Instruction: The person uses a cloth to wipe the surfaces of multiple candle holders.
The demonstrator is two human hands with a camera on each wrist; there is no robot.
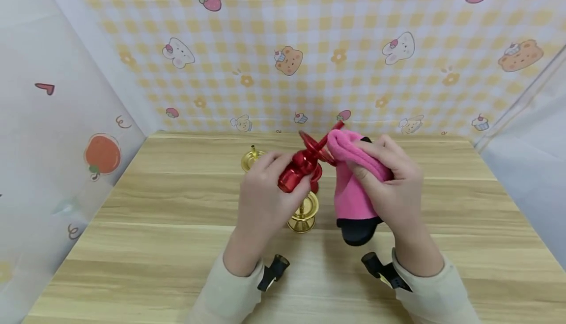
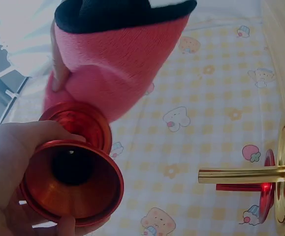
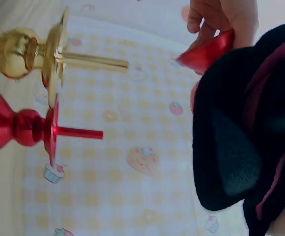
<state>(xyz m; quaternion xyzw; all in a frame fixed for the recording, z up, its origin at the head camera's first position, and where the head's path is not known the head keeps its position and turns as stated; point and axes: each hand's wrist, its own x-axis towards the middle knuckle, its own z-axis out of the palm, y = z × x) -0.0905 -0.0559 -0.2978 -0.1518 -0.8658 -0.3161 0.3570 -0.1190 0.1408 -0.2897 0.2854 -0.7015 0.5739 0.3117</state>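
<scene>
My left hand (image 1: 265, 201) grips a shiny red candle holder (image 1: 304, 162) by its stem, tilted, with its spike pointing up to the right. In the left wrist view, the hollow underside of its base (image 2: 73, 187) faces the camera. My right hand (image 1: 400, 186) pinches a pink plush cloth (image 1: 353, 191) with black trim, folded over at the top and shaped like a mitt. Its folded edge lies right beside the red holder's dish and spike; whether they touch is hard to tell. The black-edged opening (image 3: 236, 147) shows in the right wrist view.
Below my left hand a gold candle holder (image 1: 302, 224) stands on the wooden table (image 1: 155, 245). A second red one (image 1: 315, 187) stands behind it, partly hidden. Another gold one (image 1: 250, 159) is farther back, left. A patterned curtain (image 1: 247, 29) hangs behind the table.
</scene>
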